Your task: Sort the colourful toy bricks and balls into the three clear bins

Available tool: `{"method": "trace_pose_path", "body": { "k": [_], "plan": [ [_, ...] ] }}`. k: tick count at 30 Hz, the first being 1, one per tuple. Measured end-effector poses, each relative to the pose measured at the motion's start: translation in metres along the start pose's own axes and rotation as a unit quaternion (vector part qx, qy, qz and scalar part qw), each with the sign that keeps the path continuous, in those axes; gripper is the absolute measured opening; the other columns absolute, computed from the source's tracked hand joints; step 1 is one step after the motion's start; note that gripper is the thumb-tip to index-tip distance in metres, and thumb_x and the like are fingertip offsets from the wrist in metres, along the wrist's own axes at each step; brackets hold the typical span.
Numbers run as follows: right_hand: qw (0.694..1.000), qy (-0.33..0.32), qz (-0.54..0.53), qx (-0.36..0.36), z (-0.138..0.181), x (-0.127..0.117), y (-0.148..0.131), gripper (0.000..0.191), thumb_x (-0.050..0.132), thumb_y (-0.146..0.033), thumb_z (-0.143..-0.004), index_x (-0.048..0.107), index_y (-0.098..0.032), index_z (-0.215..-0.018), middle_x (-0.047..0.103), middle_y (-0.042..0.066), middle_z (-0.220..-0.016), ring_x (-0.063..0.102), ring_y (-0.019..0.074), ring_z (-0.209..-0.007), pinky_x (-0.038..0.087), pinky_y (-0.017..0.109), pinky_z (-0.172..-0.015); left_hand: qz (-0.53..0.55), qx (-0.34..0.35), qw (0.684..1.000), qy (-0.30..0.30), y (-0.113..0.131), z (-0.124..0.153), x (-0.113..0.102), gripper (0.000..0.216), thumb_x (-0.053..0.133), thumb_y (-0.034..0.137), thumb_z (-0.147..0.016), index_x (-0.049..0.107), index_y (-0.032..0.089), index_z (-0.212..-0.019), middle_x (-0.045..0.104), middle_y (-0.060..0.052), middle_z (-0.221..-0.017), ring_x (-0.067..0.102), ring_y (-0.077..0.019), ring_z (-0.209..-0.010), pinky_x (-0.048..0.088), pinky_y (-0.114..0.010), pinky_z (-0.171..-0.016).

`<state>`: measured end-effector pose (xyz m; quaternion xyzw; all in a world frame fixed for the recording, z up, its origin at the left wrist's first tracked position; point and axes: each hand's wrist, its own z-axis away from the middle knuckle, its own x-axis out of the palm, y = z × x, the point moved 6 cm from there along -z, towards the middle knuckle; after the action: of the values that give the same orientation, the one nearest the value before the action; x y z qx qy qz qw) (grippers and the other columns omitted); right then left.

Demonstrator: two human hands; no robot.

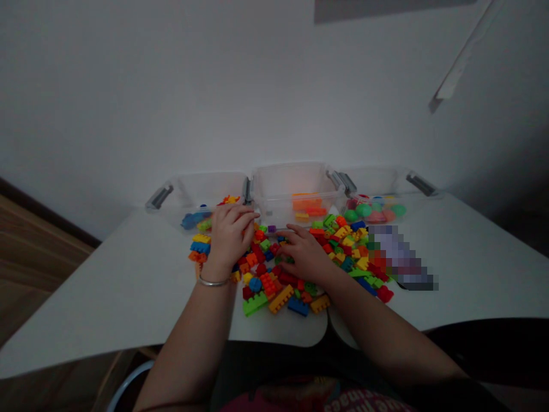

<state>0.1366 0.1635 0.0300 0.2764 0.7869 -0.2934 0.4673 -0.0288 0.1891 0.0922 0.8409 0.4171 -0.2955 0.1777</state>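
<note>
A loose pile of colourful toy building bricks (281,294) covers the middle of the white table. My left hand (231,232), with a silver bangle at the wrist, is over the pile's left side, close to the front of the left clear bin (195,189). Its fingers stretch to the right, the thumb is apart, and nothing shows in it. Fingers spread, my right hand (304,252) reaches into the middle of the pile and touches bricks there. No brick is visibly gripped by it; the undersides of both hands are hidden.
Along the wall, a middle clear bin (295,177) holds orange bricks (306,203); the right bin (377,177) holds green and red round pieces (364,210). In the left bin are blue and orange pieces (193,220). A pixelated flat object (398,254) lies right of the pile.
</note>
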Motion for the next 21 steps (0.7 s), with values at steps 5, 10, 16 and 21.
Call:
{"method": "trace_pose_path", "body": {
  "k": [5, 10, 16, 21],
  "plan": [
    [1.000, -0.020, -0.002, 0.023, -0.002, 0.003, 0.002, 0.018, 0.075, -0.032, -0.074, 0.074, -0.020, -0.087, 0.055, 0.009, -0.137, 0.038, 0.0366, -0.134, 0.036, 0.053, -0.109, -0.001, 0.019, 1.000, -0.007, 0.002, -0.001, 0.002, 0.018, 0.055, 0.020, -0.086, 0.071, 0.024, -0.094, 0.071, -0.004, -0.101, 0.057, -0.0242, -0.101, 0.043, -0.046, -0.093],
    [0.999, -0.027, -0.008, 0.040, -0.003, 0.006, 0.004, 0.019, 0.075, -0.033, -0.073, 0.075, -0.020, -0.086, 0.057, 0.009, -0.135, 0.040, 0.0364, -0.133, 0.037, 0.053, -0.108, 0.002, 0.037, 0.999, -0.005, 0.005, -0.002, 0.002, 0.018, 0.056, 0.020, -0.086, 0.071, 0.024, -0.094, 0.072, -0.004, -0.097, 0.057, -0.0242, -0.098, 0.044, -0.045, -0.092],
    [0.998, 0.033, -0.036, 0.049, -0.003, -0.002, 0.009, 0.019, 0.074, -0.030, -0.074, 0.074, -0.022, -0.091, 0.064, 0.006, -0.125, 0.044, 0.0319, -0.129, 0.037, 0.050, -0.108, 0.034, 0.007, 0.999, -0.006, 0.003, -0.001, -0.003, 0.018, 0.054, 0.021, -0.087, 0.071, 0.023, -0.092, 0.071, -0.004, -0.098, 0.058, -0.0226, -0.101, 0.043, -0.043, -0.094],
    [0.988, 0.114, -0.072, 0.068, 0.000, -0.021, 0.014, 0.018, 0.072, -0.026, -0.075, 0.070, -0.021, -0.093, 0.070, 0.006, -0.107, 0.054, 0.0262, -0.114, 0.041, 0.045, -0.103, 0.053, -0.051, 0.996, -0.052, 0.002, 0.001, 0.004, 0.016, 0.057, 0.029, -0.086, 0.070, 0.022, -0.092, 0.071, -0.006, -0.090, 0.060, -0.0250, -0.095, 0.043, -0.045, -0.090]
  ]
}}
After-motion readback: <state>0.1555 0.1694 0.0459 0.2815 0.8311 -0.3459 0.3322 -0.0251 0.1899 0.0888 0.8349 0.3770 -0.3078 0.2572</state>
